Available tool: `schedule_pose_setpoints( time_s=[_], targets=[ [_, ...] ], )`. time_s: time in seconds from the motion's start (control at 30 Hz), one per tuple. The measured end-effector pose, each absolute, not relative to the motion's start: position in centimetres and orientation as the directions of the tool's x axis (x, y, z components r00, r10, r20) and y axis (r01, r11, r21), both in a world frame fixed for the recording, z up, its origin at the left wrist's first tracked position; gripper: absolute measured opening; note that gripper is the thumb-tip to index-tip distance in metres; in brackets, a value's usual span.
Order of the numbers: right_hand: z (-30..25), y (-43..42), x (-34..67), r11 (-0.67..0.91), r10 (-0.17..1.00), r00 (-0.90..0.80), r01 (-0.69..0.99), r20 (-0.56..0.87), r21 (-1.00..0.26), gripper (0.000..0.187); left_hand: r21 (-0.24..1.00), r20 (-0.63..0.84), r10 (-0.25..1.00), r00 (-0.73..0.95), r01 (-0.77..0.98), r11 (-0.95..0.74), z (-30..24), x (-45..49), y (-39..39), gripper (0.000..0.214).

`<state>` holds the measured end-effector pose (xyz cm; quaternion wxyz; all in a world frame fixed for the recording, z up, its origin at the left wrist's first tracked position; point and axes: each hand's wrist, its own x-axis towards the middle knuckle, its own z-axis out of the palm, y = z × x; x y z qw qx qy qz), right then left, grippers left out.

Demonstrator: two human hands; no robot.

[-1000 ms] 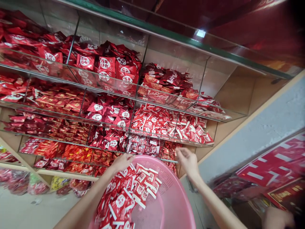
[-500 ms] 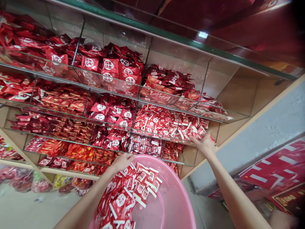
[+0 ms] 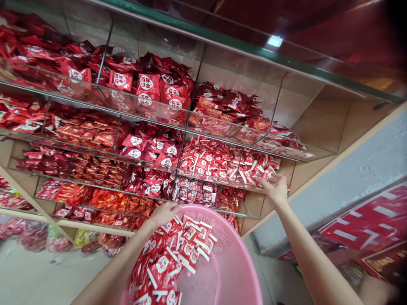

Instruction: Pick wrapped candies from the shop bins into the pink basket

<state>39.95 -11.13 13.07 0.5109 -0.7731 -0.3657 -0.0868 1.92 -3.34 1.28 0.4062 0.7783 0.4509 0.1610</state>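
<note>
Collection from a glass-fronted shelf, with one hand steadying and one reaching. We see the left hand (image 3: 164, 214) closed over the near-shelf rim of the pink basket (image 3: 238, 264), which holds loose red packets (image 3: 161, 266) heaped to its left and a smaller pale-edged group (image 3: 193, 245) beside them. The right hand (image 3: 274, 186) lies at the right end of a shelf tier, its fingers partly spread among the red-and-white packets (image 3: 252, 171) at the front of the rightmost compartment; blur and overlap mean we cannot tell whether a packet is pinched between them. To work this step well, we would keep the left grip firm, since the uneven load may tip the basket. With the right hand we would take packets by their bodies rather than their slippery edges, and lift them clear of the glass front strip (image 3: 246, 186) before drawing back, so that none snag or spill. We judge the bare right side of the basket the best place to lay a new handful, apart from the groups within.
</note>
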Motion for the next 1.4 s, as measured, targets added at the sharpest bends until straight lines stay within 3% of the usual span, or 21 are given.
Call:
schedule_pose_setpoints(
  time_s=[0.1,0.2,0.33,0.43,0.5,0.6,0.7,0.8,0.93,1.1,1.4],
  targets=[
    [13.4,-11.1,39.7,-0.030,0.442,0.778,0.511,0.448,-0.859,0.074,0.783,-0.134,0.827,0.546,0.570,-0.250,1.7,1.8,-3.6,0.050],
    [14.1,-11.2,39.1,0.102,0.402,0.810,0.424,0.427,-0.900,0.073,0.768,-0.139,0.826,0.546,0.586,-0.258,2.1,1.7,-3.8,0.050],
    [15.0,-12.5,37.7,0.261,0.325,0.812,0.416,0.485,-0.871,0.068,0.761,-0.133,0.827,0.547,0.590,-0.268,2.0,1.8,-3.8,0.050],
    [15.5,-14.1,35.5,0.282,0.304,0.761,0.503,0.573,-0.817,0.062,0.757,-0.118,0.829,0.547,0.590,-0.281,1.7,1.8,-3.7,0.051],
    [15.6,-15.2,33.3,0.265,0.357,0.700,0.559,0.618,-0.786,0.061,0.754,-0.107,0.829,0.550,0.588,-0.293,1.4,1.9,-3.5,0.052],
    [14.8,-16.4,29.4,0.287,0.558,0.557,0.566,0.615,-0.773,0.058,0.759,-0.095,0.819,0.565,0.574,-0.308,1.1,2.2,-3.3,0.051],
    [12.6,-16.8,25.6,0.267,0.816,0.301,0.562,0.495,-0.782,0.049,0.758,-0.085,0.811,0.578,0.566,-0.324,0.8,2.4,-3.2,0.050],
    [9.6,-16.7,23.0,0.245,0.953,-0.014,0.622,0.302,-0.744,0.041,0.760,-0.082,0.813,0.576,0.564,-0.322,0.8,2.6,-3.2,0.050],
    [6.2,-15.5,22.0,0.269,0.954,-0.287,0.694,0.086,-0.668,0.035,0.740,-0.076,0.815,0.574,0.581,-0.341,1.0,2.6,-3.4,0.050],
    [4.5,-13.1,22.4,0.270,0.922,-0.380,0.765,-0.071,-0.585,0.033,0.722,-0.083,0.824,0.561,0.603,-0.338,1.4,2.3,-3.6,0.051],
    [3.4,-12.6,22.6,0.368,0.918,-0.396,0.864,-0.013,-0.343,0.029,0.717,-0.096,0.846,0.524,0.626,-0.306,1.4,1.9,-3.2,0.052]
  ],
)
